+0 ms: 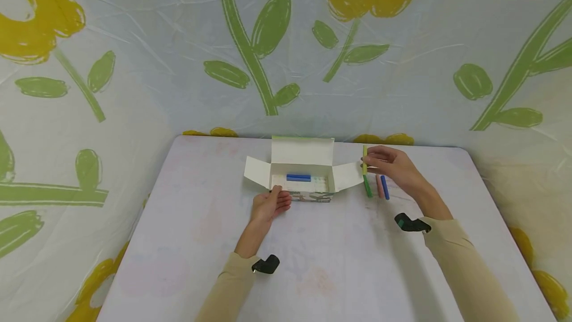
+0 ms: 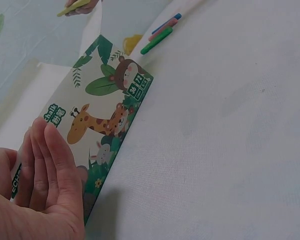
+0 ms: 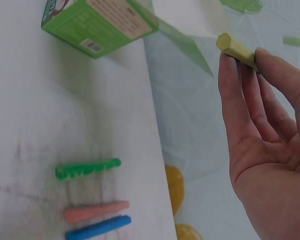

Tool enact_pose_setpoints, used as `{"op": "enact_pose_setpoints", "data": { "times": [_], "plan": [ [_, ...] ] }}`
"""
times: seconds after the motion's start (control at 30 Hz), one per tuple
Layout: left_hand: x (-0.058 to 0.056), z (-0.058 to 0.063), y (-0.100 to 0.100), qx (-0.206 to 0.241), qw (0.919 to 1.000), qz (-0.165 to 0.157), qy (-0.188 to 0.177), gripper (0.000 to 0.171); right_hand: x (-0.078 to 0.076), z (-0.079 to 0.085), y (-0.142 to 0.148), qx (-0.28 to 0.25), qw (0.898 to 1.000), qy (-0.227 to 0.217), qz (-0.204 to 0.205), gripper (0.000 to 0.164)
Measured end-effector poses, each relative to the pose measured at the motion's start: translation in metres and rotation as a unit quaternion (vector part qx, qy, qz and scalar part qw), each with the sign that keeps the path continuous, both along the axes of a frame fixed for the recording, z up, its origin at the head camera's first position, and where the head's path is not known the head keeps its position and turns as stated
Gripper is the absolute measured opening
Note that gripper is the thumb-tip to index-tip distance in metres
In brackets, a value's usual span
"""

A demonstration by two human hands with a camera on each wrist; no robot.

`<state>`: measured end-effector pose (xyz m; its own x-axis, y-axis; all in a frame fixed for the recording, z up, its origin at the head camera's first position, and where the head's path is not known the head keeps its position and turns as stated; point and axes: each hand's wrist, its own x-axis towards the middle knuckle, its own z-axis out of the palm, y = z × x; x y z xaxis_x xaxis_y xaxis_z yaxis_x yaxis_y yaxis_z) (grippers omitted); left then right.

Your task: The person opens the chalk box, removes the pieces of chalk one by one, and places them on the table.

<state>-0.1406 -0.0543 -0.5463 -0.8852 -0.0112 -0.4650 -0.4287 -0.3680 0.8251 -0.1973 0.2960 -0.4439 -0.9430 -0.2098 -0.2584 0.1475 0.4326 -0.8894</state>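
Box [image 1: 315, 197] with blue chalks [image 1: 298, 178] inside in left hand's [image 1: 268, 206] grip, yellow chalk [image 3: 237, 49] in right hand's [image 1: 399, 170] pinch

Head view looks down; wrist views (nearer) share the box [image 2: 101, 122].

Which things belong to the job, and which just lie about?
Job, probably:
yellow chalk stick, in right hand
green-white cardboard box, touched by left hand
two blue chalk sticks inside
green chalk, pink chalk, blue chalk outside

Apparently incidental:
pale flower-printed fabric
black wrist devices
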Motion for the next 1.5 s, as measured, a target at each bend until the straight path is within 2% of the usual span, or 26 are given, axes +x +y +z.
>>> {"op": "enact_pose_setpoints", "data": {
  "times": [0.23,0.53,0.7,1.0,1.27,1.5],
  "plan": [
    [0.0,0.0,0.0,0.001,1.0,0.001,0.0,0.032,0.005,-0.011,0.019,0.006,1.0,-0.006,-0.016,0.067],
    [0.0,0.0,0.001,0.01,0.9999,0.005,0.002,0.033,0.013,-0.036,0.036,0.018,0.999,-0.021,-0.04,0.068],
    [-0.001,0.001,0.001,0.009,0.9999,0.007,-0.001,0.033,0.016,-0.048,0.042,0.028,0.999,-0.021,-0.038,0.066],
    [0.0,0.001,0.0,0.002,1.0,0.001,0.004,0.031,0.018,-0.068,0.043,0.092,0.995,0.022,-0.03,0.051],
    [-0.003,-0.001,0.0,0.013,0.9999,0.0,0.008,0.032,0.018,-0.068,0.029,0.167,0.982,0.079,-0.04,0.036],
    [-0.004,-0.002,-0.001,0.016,0.9999,0.003,0.002,0.03,0.013,-0.069,0.013,0.195,0.975,0.091,-0.054,0.029]
  ]
}}
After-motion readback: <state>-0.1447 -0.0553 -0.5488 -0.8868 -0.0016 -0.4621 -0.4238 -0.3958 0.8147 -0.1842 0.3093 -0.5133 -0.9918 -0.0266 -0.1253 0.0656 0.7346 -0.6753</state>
